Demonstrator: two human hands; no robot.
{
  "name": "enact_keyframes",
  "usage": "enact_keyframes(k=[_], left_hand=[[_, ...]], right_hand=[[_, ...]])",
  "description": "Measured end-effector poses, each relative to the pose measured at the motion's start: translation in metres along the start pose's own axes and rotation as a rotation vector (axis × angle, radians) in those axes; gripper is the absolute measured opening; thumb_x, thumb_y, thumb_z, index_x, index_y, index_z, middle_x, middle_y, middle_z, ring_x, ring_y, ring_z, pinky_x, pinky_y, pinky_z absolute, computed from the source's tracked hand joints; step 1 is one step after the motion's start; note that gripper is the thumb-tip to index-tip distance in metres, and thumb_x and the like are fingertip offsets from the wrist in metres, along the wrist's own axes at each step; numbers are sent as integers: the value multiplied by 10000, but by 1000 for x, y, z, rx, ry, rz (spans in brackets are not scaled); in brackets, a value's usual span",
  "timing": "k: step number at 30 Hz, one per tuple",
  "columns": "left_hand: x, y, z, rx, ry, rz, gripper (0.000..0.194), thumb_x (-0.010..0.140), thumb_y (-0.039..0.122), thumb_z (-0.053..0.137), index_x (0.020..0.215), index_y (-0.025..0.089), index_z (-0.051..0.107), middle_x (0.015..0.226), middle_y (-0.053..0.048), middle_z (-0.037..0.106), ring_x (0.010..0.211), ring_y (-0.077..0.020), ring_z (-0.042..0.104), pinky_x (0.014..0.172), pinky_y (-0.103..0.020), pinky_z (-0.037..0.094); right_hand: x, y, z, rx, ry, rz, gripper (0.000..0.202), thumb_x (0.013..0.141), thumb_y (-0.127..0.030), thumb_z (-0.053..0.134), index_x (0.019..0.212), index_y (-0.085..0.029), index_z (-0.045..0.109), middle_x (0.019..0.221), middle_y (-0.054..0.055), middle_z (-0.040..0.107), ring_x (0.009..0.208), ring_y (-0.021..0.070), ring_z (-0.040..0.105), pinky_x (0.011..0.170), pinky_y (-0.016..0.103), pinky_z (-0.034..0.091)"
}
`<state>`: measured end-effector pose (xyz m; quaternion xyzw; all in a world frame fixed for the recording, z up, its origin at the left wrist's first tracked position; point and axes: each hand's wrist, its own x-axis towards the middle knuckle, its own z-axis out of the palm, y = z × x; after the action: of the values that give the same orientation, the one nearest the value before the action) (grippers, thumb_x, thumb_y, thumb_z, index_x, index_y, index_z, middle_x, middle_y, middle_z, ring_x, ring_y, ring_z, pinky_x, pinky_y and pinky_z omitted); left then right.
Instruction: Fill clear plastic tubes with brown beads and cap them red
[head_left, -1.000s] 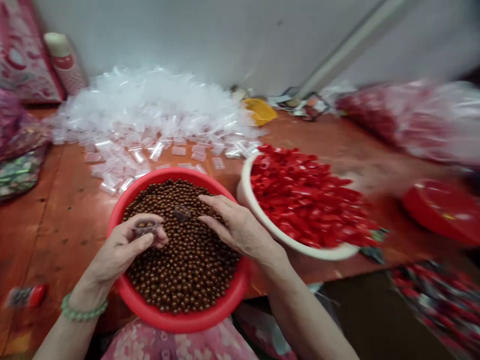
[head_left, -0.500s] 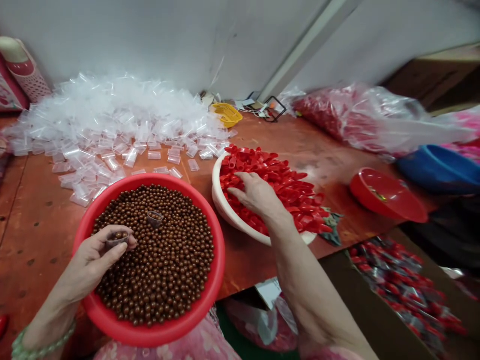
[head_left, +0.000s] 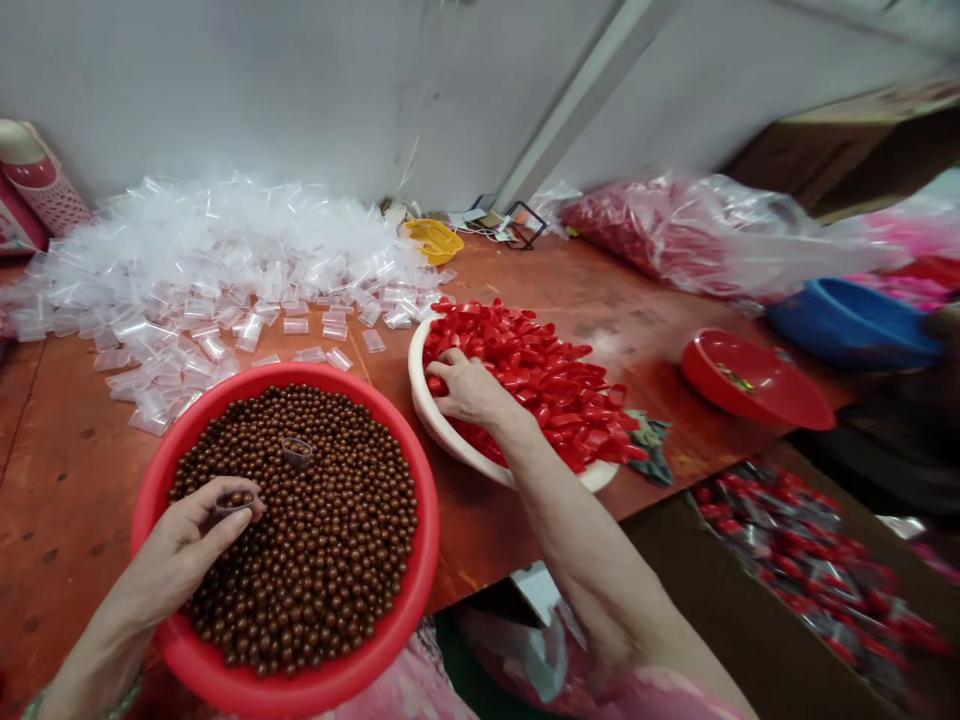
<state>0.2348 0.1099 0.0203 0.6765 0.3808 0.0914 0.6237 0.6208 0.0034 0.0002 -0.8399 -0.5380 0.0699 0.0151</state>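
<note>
This place looks like a workshop for handwork in quantity, because one worktop [head_left: 60,500] carries a great heap of clear plastic pieces [head_left: 225,240], a red basin [head_left: 426,520] full of small brown balls [head_left: 337,520], and a white basin [head_left: 429,405] piled with red plastic parts [head_left: 525,365]. Beside the worktop, an open carton [head_left: 675,565] holds many red-and-clear items [head_left: 817,570], and a big plastic bag [head_left: 667,230] of reddish goods lies near the plain wall [head_left: 262,90].

From my own head, the camera looks forward and down, close above my left hand [head_left: 186,540] and right hand [head_left: 471,390]. It faces across the table [head_left: 64,480] to the wall [head_left: 262,90] behind.
</note>
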Motion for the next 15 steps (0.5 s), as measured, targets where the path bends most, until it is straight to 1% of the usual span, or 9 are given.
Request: enact_keyframes(k=[2, 3, 5, 8, 10, 12, 13, 14, 15], left_hand=[[1, -1, -1, 2, -16, 3, 320, 839, 420, 638, 1079, 208, 645, 1058, -69, 718, 1028, -230, 651, 923, -324, 502], [2, -1, -1, -3, -23, -2, 321, 843, 418, 634, 1087, 210, 642, 1061, -69, 717, 1030, -230, 651, 920, -328, 505], [3, -1, -1, -19, -32, -8, 326, 841, 416, 636, 1093, 209, 639, 1058, -67, 717, 1027, -229, 652, 914, -329, 506], [2, 1, -1, -38, -37, 5, 306, 832, 411, 645, 1055, 202, 653, 1027, -61, 721, 991, -217, 654, 891, -306, 499], [2, 2, 0, -38, -37, 19, 290, 836, 406, 639, 1039, 198, 658, 995, -54, 721, 955, -204, 652, 862, -283, 490], [1, 4, 0, -25, -40, 34, 281, 847, 400, 623, 1032, 191, 657, 965, -50, 714, 927, -195, 641, 840, -274, 480], [1, 4, 0, -18, -43, 45, 280, 852, 399, 614, 1030, 187, 655, 958, -49, 708, 920, -192, 634, 837, -275, 475], [1, 4, 0, -12, -47, 54, 278, 857, 398, 605, 1028, 184, 653, 955, -49, 702, 916, -190, 628, 838, -277, 469], [1, 3, 0, -6, -56, 62, 279, 861, 401, 597, 1027, 182, 652, 952, -48, 696, 911, -188, 622, 836, -279, 465]], right_hand=[[-4, 2, 4, 35, 10, -13, 251, 759, -160, 587, 996, -167, 671, 1029, 102, 545, 803, 199, 571, 790, 319, 492], [-6, 3, 6, 51, 22, -16, 232, 760, -145, 571, 969, -163, 669, 997, 92, 540, 769, 182, 564, 759, 297, 494], [-9, 5, 10, 81, 56, -19, 202, 755, -126, 558, 921, -159, 667, 982, 88, 532, 751, 174, 558, 742, 287, 498], [-15, 8, 11, 127, 113, -21, 164, 741, -118, 560, 859, -164, 663, 951, 79, 531, 772, 181, 564, 774, 297, 506], [-20, 11, 6, 159, 147, -18, 145, 735, -125, 567, 836, -175, 657, 913, 63, 530, 798, 189, 574, 814, 314, 508], [-26, 14, -3, 190, 187, -11, 135, 736, -149, 580, 845, -188, 648, 908, 57, 536, 810, 199, 583, 834, 343, 509], [-30, 15, -9, 209, 217, -3, 112, 737, -169, 594, 835, -195, 642, 904, 58, 540, 796, 203, 586, 825, 354, 511], [-34, 15, -16, 250, 284, 4, 87, 732, -184, 616, 814, -202, 641, 896, 67, 553, 785, 212, 591, 810, 362, 512], [-39, 14, -23, 264, 305, 0, 80, 747, -203, 618, 825, -207, 639, 919, 84, 562, 800, 223, 595, 816, 374, 508]])
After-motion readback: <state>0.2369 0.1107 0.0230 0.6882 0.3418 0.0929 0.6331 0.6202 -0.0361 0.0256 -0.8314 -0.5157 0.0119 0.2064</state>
